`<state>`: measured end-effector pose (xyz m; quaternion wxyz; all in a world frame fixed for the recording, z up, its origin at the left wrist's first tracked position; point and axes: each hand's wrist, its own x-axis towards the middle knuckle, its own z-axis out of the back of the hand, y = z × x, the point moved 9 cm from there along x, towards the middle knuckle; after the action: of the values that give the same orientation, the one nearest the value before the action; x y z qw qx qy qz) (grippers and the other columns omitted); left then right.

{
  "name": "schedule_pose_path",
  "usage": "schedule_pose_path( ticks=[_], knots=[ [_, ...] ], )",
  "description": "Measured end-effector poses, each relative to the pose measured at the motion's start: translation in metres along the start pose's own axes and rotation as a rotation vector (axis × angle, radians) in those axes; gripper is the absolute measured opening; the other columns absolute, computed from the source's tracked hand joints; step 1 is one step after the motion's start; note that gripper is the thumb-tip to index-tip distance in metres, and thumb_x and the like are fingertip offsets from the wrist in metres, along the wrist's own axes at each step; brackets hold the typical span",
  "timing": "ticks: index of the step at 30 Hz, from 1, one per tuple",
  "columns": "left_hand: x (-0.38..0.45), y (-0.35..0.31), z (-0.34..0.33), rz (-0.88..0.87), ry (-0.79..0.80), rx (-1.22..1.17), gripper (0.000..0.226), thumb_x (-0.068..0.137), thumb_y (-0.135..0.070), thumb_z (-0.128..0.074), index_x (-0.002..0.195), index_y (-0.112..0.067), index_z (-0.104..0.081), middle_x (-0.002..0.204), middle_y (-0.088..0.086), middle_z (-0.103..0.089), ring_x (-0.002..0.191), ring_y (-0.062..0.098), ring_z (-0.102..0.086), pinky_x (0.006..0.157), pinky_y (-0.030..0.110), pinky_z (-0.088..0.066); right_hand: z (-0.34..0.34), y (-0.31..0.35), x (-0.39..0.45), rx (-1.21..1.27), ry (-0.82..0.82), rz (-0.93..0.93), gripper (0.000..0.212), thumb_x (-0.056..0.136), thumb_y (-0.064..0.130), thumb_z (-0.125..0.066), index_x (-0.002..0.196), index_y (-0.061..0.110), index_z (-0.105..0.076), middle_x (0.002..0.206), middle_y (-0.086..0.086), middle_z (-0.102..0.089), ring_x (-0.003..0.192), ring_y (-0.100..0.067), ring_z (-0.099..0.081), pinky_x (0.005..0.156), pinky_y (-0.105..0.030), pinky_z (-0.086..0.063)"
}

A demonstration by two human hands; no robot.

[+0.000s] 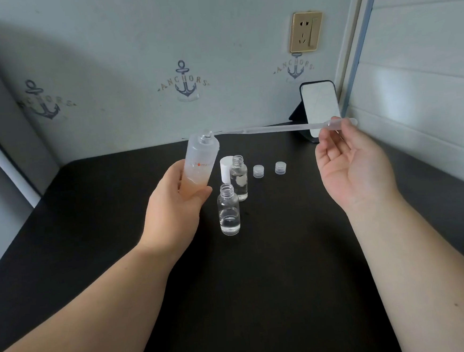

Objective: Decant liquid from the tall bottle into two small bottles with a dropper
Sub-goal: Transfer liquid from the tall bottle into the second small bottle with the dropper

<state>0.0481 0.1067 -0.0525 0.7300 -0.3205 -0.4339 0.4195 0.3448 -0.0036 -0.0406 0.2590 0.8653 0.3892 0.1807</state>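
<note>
Your left hand [175, 199] grips the frosted tall bottle [200, 161], tilted above the worktop [261, 284]. Your right hand [352, 163] pinches the dropper's [282, 128] bulb, its tip at the bottle's mouth. Two uncapped small bottles [228, 209] stand just right of the left hand.

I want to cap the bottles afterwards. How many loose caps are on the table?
3: a tall white cap behind the small bottles, and two small clear caps side by side to its right. None seems hidden.
</note>
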Motion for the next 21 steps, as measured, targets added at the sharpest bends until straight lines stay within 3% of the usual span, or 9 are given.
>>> schedule_pose_path(
  ticks=[8, 15, 18, 21],
  knots=[
    [0.0, -0.007, 0.001, -0.055, -0.008, 0.045, 0.045, 0.089, -0.025, -0.072, 0.1, -0.063, -0.051, 0.103, -0.032, -0.061, 0.097, -0.008, -0.057, 0.075, 0.023, -0.044, -0.003, 0.003, 0.0, -0.037, 0.022, 0.027, 0.012, 0.095, 0.014, -0.069, 0.09, 0.006, -0.077, 0.091, -0.004, -0.076, 0.083, -0.016, -0.073, 0.072, -0.025, -0.057],
    [0.002, -0.005, 0.004, -0.072, -0.029, 0.11, 0.041, 0.09, -0.023, -0.071, 0.123, -0.044, -0.058, 0.108, -0.017, -0.063, 0.101, 0.008, -0.058, 0.079, 0.025, -0.042, 0.001, 0.007, 0.0, -0.063, -0.022, 0.062, 0.01, 0.096, 0.012, -0.066, 0.103, 0.006, -0.071, 0.086, -0.003, -0.075, 0.078, -0.015, -0.072, 0.072, -0.024, -0.056],
    [0.001, -0.007, 0.006, -0.105, -0.051, 0.168, 0.042, 0.089, -0.02, -0.071, 0.121, -0.044, -0.058, 0.104, -0.018, -0.06, 0.098, 0.004, -0.054, 0.076, 0.02, -0.038, 0.0, 0.011, -0.001, -0.104, -0.023, 0.085, 0.007, 0.093, 0.011, -0.068, 0.095, 0.009, -0.075, 0.084, -0.004, -0.075, 0.074, -0.015, -0.071, 0.07, -0.023, -0.056],
    [0.002, -0.006, 0.007, -0.109, -0.067, 0.215, 0.042, 0.088, -0.021, -0.072, 0.122, -0.044, -0.058, 0.099, -0.019, -0.057, 0.096, 0.0, -0.052, 0.073, 0.016, -0.036, -0.003, 0.014, -0.002, -0.17, 0.017, 0.1, 0.017, 0.092, 0.009, -0.068, 0.082, 0.015, -0.08, 0.083, -0.003, -0.075, 0.072, -0.013, -0.069, 0.067, -0.022, -0.054]
  ],
)
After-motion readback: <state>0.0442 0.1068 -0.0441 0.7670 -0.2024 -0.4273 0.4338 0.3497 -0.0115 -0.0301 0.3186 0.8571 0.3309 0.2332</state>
